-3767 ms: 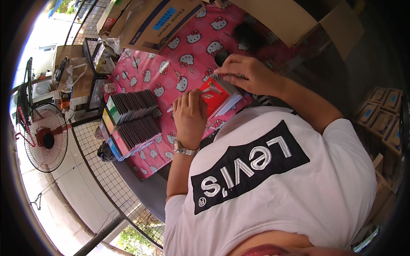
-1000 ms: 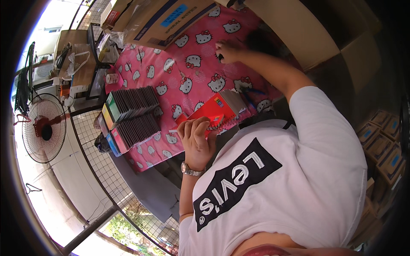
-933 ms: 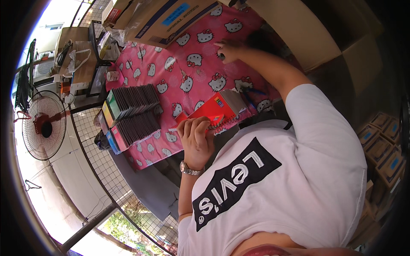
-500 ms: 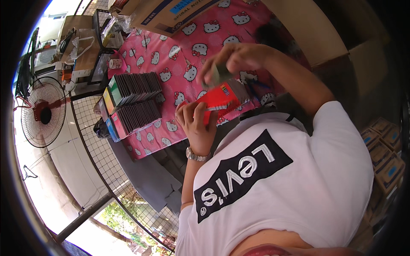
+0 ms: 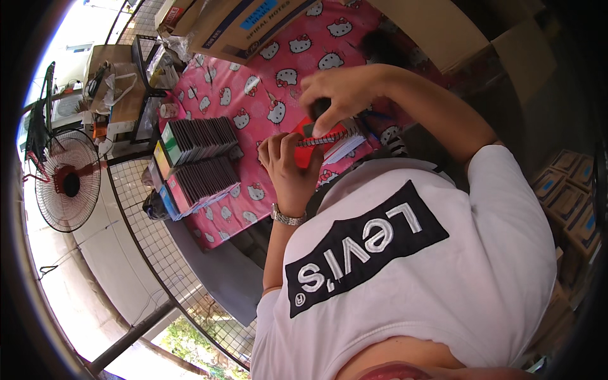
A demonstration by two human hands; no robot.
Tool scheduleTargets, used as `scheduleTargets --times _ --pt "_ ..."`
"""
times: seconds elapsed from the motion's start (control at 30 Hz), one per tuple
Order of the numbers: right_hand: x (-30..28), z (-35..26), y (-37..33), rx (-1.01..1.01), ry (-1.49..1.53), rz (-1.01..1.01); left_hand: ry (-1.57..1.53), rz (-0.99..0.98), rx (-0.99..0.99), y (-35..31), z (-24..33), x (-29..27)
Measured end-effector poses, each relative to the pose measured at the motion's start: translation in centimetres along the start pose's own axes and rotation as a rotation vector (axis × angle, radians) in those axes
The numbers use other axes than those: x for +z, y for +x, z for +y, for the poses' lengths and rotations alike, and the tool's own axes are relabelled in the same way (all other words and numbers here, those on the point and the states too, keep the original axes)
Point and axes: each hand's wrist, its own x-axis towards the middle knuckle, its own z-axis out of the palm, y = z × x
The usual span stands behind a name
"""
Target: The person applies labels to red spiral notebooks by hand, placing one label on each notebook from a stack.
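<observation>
A red spiral notebook [image 5: 305,156] lies at the near edge of the pink cartoon-cat tablecloth, its dark coil across the upper side and white page edges toward me. My left hand [image 5: 288,171], wearing a metal watch, curls its fingers over the notebook's left end. Above the coil, my right hand [image 5: 345,95] is bent down with its thumb at the spiral. Between its thumb and fingers shows a small dark object [image 5: 322,107], whose kind I cannot make out. Part of the red cover is hidden by my hands.
Two rows of stacked spiral notebooks [image 5: 199,142] stand on the left of the table. Cardboard cartons [image 5: 250,28] sit at the far side, with an open carton flap [image 5: 437,35] at the right. A fan [image 5: 68,183] stands at far left; several small boxes [image 5: 563,193] are piled at right.
My right hand has come down from a blurred sweep onto the notebook's coil. The coil now shows plainly, with white page edges on my side. My left hand stays at the notebook's left end.
</observation>
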Motion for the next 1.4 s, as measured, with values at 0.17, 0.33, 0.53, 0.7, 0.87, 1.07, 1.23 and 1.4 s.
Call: scheduleTargets --times 0.17,0.33,0.53,0.7,0.87,1.07,1.23,1.4 --pt "0.2 0.1 0.5 0.011 -0.391 0.145 -0.026 0.015 -0.003 -0.2 -0.3 0.2" --pt "0.3 -0.5 1.1 0.042 -0.116 0.015 -0.054 0.013 -0.010 0.2 -0.2 -0.4" --pt "-0.4 -0.7 2.7 0.029 -0.066 0.020 -0.163 -0.040 -0.050 0.4 -2.6 -1.8" --pt "-0.6 -0.7 3.9 0.038 0.119 -0.080 -0.153 -0.103 -0.040 0.5 -4.0 -2.2" --pt "-0.3 -0.7 4.6 0.037 -0.075 0.008 -0.423 -0.120 -0.227 0.4 -4.1 -1.9" --pt "-5.1 7.1 5.0 0.236 -0.522 0.860 -0.606 -0.125 -0.395 0.3 -3.6 -2.4" --pt "-6.5 26.8 1.9 0.465 -0.940 1.001 -0.737 0.181 -0.423 -0.1 -2.2 -1.2" --pt "5.5 29.3 -1.3 0.240 -1.048 1.198 -0.532 0.178 -0.496 -2.4 -3.7 0.2"
